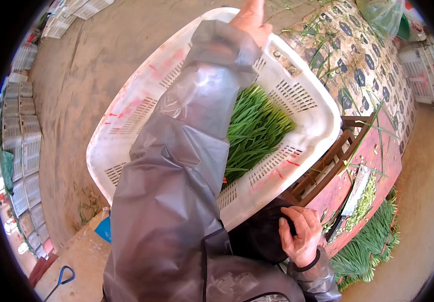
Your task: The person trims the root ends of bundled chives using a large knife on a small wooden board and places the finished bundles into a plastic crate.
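Note:
A white perforated plastic crate (315, 94) stands tilted in the picture before me, with a bundle of green chive-like leaves (256, 132) in it. My left arm, in a translucent grey plastic sleeve, reaches across the crate. At its far rim is my left hand (253, 22), partly cut off by the picture's top edge; its grip is not clear. My right hand (301, 236) rests with loosely bent fingers by my dark-clad knee, holding nothing. Right of it, a knife (355, 194) with a broad blade and black handle lies on a reddish board (383, 154) among chopped green bits.
More green bundles (368, 245) lie on the floor beyond the board. A brown wooden frame (326, 162) stands between crate and board. A patterned sheet (368, 64) with loose leaves is at upper right. White crates (28, 139) are stacked far left. A blue-handled hook (66, 275) is lower left.

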`<state>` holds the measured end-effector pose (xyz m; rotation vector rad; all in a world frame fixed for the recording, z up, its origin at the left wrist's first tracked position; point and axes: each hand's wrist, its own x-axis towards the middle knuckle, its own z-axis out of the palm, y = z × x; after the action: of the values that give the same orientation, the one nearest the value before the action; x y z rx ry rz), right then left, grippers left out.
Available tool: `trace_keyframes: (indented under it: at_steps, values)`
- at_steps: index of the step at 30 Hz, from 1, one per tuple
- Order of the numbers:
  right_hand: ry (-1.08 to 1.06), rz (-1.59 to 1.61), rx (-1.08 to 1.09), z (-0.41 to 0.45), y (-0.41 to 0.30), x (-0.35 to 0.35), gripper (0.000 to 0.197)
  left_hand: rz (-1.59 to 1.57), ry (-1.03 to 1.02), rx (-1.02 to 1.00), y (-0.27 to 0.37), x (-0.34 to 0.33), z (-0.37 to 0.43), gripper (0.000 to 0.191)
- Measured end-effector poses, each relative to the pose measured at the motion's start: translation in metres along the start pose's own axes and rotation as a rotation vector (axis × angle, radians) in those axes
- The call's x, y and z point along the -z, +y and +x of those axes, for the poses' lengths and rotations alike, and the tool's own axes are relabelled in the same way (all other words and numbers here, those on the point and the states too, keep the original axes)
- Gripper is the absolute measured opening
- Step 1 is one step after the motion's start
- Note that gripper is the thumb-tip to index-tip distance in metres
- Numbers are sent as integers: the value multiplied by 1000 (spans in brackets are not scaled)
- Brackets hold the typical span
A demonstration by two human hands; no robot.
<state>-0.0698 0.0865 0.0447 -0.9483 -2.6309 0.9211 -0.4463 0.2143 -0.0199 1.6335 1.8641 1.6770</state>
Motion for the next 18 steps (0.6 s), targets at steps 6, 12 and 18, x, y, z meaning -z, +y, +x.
trace_keyframes:
  at_steps: [6,12,18]
  values:
    - [22,13,-12,5,4,-4,24,474,-615,447,-115,-9,-99,42]
    - [-6,18,-43,7,3,-3,24,427,-388,541,-148,-49,-214,19]
    - [-4,-11,-42,5,2,-5,23,63,-26,975,-176,-88,-253,15]
